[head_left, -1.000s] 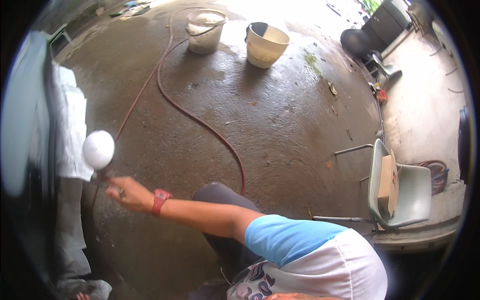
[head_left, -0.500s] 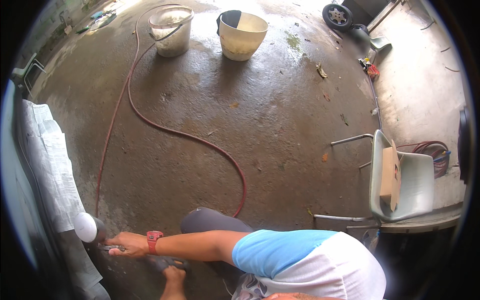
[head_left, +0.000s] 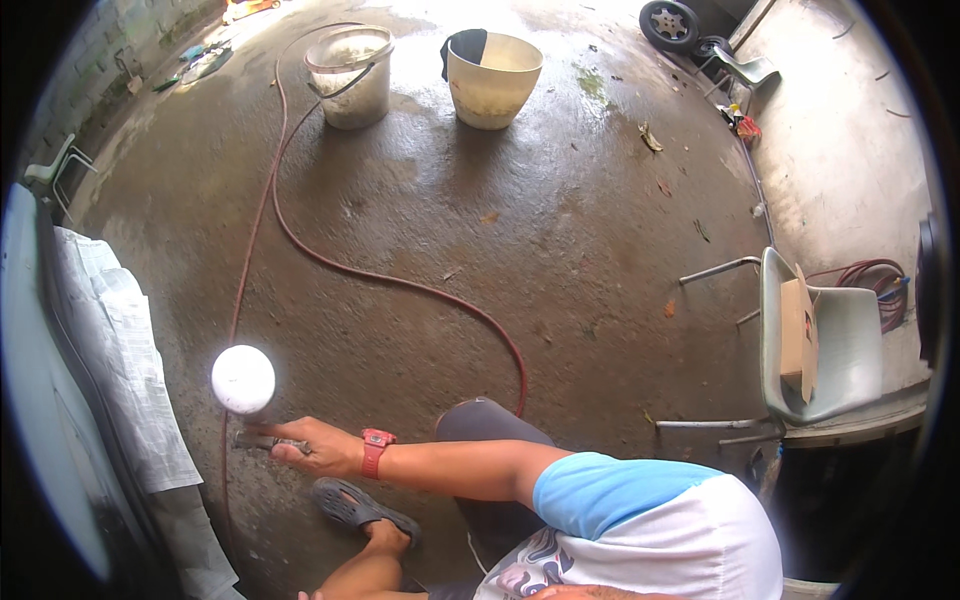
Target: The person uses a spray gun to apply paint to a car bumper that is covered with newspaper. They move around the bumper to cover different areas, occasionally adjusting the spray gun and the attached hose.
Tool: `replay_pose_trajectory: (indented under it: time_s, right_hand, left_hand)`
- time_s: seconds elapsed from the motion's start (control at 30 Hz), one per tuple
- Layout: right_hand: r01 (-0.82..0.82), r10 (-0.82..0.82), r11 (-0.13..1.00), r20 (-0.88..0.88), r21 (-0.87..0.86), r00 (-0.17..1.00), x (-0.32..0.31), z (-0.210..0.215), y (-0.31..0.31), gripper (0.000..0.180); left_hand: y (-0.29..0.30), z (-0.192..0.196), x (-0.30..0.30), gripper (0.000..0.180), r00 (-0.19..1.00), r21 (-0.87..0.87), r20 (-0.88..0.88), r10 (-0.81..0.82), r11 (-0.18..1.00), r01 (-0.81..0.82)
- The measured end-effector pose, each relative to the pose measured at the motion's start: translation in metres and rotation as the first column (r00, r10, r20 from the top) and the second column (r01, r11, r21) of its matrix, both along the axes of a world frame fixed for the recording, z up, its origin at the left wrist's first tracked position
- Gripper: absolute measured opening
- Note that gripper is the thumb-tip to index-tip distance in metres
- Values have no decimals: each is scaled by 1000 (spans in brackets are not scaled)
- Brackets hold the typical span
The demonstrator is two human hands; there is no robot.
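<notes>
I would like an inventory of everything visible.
Spray gun: one, white-topped, lower left
Newspaper sheets: several, white, left
Panel: one, bluish, left
Bucket: one, whitish, top
Tub: one, cream, beside bucket
Cloth: one, dark, tub's rim
Hose: one, red, floor
Coil: one, reddish, right
Chairs: three, pale, both sides
Box: one, brown, nearest chair
Spoked wheel: one, dark, upper right
Debris: several, brownish, floor
Watch: one, red, lower left
Right hand: one, bare, gripping gun

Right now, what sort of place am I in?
Probably a garage or work yard: what looks like a spray gun in your right hand, paper sheets along a bluish panel, and a spoked wheel farther off.
</notes>
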State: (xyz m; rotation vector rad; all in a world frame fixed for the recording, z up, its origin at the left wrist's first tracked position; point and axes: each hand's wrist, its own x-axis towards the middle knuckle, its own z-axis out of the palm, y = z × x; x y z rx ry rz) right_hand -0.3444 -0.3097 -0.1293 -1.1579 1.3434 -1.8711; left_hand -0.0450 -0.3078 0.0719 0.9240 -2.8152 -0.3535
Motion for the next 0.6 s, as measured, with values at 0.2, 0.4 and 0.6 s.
replay_pose_trajectory:
  time_s: [0.2,0.4,0.6]
  right_hand:
    - [27,-27,1000,-8,-2,1000,-13,4,-1,66]
    - [-112,112,993,-20,-22,994,11,0,-22,66]
    - [-109,105,990,-54,-84,993,40,3,-26,68]
  left_hand:
    - [9,6,-17,46,998,10,61,4,1000,-5]
    - [16,-1,-22,46,997,9,71,-19,1000,19]
    - [21,-6,-23,45,998,19,64,-30,999,29]
